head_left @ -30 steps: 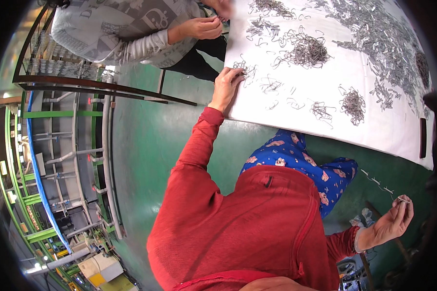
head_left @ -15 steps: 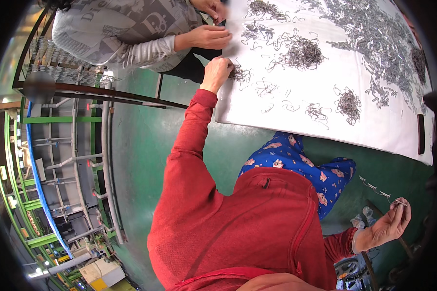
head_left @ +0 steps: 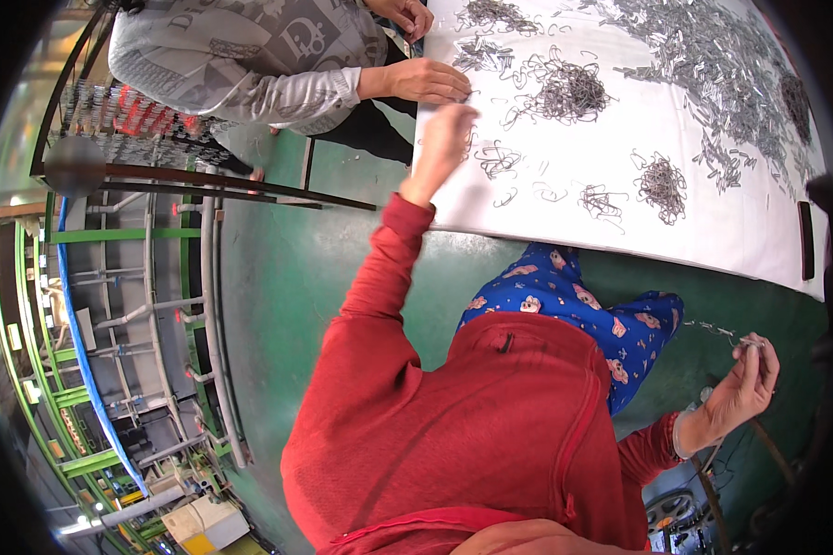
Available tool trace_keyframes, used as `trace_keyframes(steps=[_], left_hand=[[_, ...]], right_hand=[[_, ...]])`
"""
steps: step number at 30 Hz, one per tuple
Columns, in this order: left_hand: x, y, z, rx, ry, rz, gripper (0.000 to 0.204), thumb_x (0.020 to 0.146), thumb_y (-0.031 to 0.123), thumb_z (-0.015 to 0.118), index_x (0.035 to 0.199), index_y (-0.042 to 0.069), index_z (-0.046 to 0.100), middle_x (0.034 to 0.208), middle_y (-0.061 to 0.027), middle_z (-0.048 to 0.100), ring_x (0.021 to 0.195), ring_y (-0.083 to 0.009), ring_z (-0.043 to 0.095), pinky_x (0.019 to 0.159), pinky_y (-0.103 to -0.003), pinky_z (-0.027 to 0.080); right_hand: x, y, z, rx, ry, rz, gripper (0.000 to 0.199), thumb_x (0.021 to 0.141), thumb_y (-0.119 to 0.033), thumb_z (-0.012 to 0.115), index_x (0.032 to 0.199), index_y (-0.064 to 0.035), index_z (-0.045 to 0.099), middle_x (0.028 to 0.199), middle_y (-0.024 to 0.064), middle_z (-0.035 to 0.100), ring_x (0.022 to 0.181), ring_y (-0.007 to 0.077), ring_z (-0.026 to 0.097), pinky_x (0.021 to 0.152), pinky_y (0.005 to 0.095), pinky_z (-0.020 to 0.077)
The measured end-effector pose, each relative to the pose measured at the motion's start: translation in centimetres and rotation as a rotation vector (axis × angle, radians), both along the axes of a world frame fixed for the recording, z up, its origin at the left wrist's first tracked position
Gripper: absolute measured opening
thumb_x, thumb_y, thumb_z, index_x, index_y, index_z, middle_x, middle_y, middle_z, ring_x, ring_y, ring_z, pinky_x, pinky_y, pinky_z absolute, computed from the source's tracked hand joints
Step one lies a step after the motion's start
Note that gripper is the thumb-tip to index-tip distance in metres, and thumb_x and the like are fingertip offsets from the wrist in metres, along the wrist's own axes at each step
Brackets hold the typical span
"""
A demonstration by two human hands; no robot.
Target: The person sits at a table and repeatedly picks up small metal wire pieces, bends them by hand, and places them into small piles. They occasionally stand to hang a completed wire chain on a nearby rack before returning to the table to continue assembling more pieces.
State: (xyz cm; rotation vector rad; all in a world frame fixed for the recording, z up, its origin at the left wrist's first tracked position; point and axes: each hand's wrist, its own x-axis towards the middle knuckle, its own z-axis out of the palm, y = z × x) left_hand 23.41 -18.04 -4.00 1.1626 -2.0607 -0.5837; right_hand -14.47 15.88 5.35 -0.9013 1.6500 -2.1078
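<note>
the left hand (head_left: 444,139) reaches over the white table (head_left: 713,231) among loose wire clips (head_left: 565,92). the right hand (head_left: 740,393) pinches a thin wire piece (head_left: 713,328) beside the blue patterned trousers (head_left: 583,305).

Bright, even overhead light is flooding the scene. The white table sheet (head_left: 713,231) is reflecting strongly and verging on overexposure, while the green floor (head_left: 287,277) is carrying a soft sheen. Shadows are lying faint and diffuse. The left hand (head_left: 444,139) is showing motion blur. Fisheye distortion is bending the metal rack (head_left: 157,324) toward the rim, and a black vignette is closing the corners.
</note>
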Motion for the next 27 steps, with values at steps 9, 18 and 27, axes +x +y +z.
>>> trace_keyframes(steps=[9, 18, 27], left_hand=[[-22.1, 17.8, 8.7, 0.210, 0.728, -0.920, 0.011, 0.083, 0.013, 0.062, 0.085, 0.003, 0.061, 0.086, -0.0114, 0.059, 0.088, -0.0285, 0.057, 0.078, -0.039, 0.047], [-23.0, 18.4, 7.8, 0.150, 0.599, -0.769, 0.009, 0.080, 0.010, 0.064, 0.085, 0.003, 0.060, 0.099, -0.0091, 0.053, 0.095, -0.0293, 0.050, 0.083, -0.038, 0.044], [-24.2, 17.4, 6.8, 0.345, 0.505, -0.847, 0.011, 0.085, 0.001, 0.062, 0.095, 0.000, 0.060, 0.100, -0.0113, 0.059, 0.094, -0.0227, 0.059, 0.079, -0.032, 0.049]], right_hand=[[1.9, -2.1, -3.9, 0.098, -0.169, 0.088, 0.016, 0.087, 0.005, 0.059, 0.104, 0.0071, 0.060, 0.095, 0.0115, 0.063, 0.084, 0.0144, 0.060, 0.075, 0.0253, 0.0487], [3.2, -3.1, -3.7, 0.118, -0.216, -0.072, 0.018, 0.088, 0.006, 0.057, 0.106, 0.0093, 0.059, 0.100, 0.0138, 0.064, 0.090, 0.0161, 0.063, 0.085, 0.0267, 0.0500], [4.6, -4.2, -1.7, 0.135, -0.089, 0.008, 0.015, 0.082, 0.011, 0.063, 0.096, 0.0049, 0.066, 0.084, 0.0070, 0.064, 0.070, 0.0109, 0.061, 0.061, 0.0203, 0.0505]])
